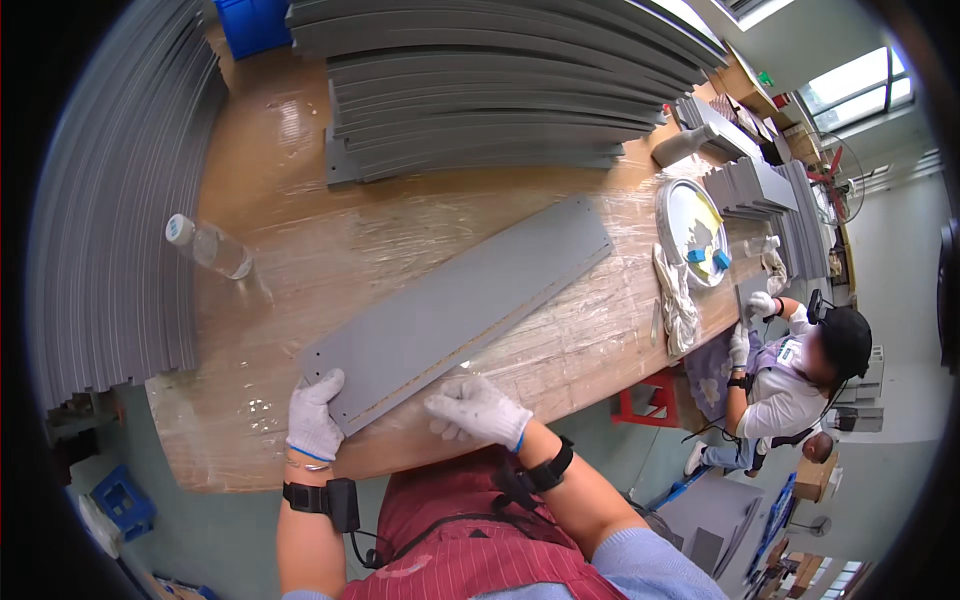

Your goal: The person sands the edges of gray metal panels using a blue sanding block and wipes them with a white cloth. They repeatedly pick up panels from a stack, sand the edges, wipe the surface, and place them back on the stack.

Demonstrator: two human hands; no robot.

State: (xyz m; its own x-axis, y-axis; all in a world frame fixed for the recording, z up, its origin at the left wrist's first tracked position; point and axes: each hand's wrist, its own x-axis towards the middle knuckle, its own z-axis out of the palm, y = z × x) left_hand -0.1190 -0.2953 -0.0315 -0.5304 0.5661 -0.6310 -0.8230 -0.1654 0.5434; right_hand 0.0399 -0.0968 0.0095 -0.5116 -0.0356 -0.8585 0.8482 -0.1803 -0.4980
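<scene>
A long flat grey metal panel [460, 305] with small holes lies diagonally on the plastic-wrapped wooden table [300, 250]. My left hand [314, 417], in a white glove, grips the panel's near corner. My right hand [477, 409], also gloved, rests with fingers spread on the panel's near long edge and the table beside it, holding nothing.
Stacks of similar grey panels [480, 90] fill the far side, and more panels [110, 200] stand along the left. A clear plastic bottle [210, 247] stands near the left. A round tray [690, 230], white cloth [678, 300] and another person [790, 370] in white gloves are at the right.
</scene>
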